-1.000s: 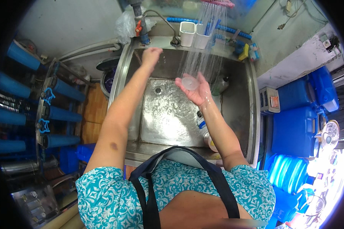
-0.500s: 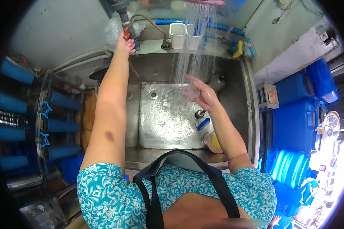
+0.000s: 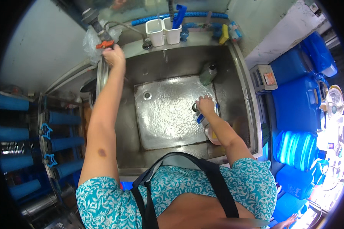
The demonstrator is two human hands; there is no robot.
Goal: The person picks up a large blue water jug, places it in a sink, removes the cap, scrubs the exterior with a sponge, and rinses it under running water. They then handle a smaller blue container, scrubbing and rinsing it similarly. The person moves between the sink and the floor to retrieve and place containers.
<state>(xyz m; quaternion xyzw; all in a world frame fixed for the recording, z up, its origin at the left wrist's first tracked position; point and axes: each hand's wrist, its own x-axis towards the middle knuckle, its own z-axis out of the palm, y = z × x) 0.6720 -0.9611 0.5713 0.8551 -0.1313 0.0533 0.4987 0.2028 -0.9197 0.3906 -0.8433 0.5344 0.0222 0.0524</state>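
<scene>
My left hand (image 3: 114, 56), slightly blurred, is at the orange valve handle (image 3: 105, 44) on the grey pipe at the far left, its fingers closed on it. Down in the metal sink (image 3: 160, 133), my right hand (image 3: 205, 105) closes over a brush-like thing with a dark round knob (image 3: 195, 107) and a blue edge (image 3: 200, 118); the hand covers most of it. Behind it, a greenish bottle (image 3: 208, 75) stands in the sink's far right corner. Nearer me, a round pale container (image 3: 212, 135) with something yellow in it is partly behind my right forearm.
Two white bins (image 3: 155, 33) stand on the back ledge, one holding a blue-handled tool (image 3: 178, 17). A yellow sponge (image 3: 224, 34) sits farther right. Blue jugs (image 3: 294, 110) crowd the right side; a rack of blue bottles (image 3: 65, 143) is at left. Another person's hand (image 3: 290, 219) shows at lower right.
The falling water has stopped, and the orange handle has turned crosswise. My right hand has come down toward me to the brush-like thing; the clear cup-like piece it held is out of sight.
</scene>
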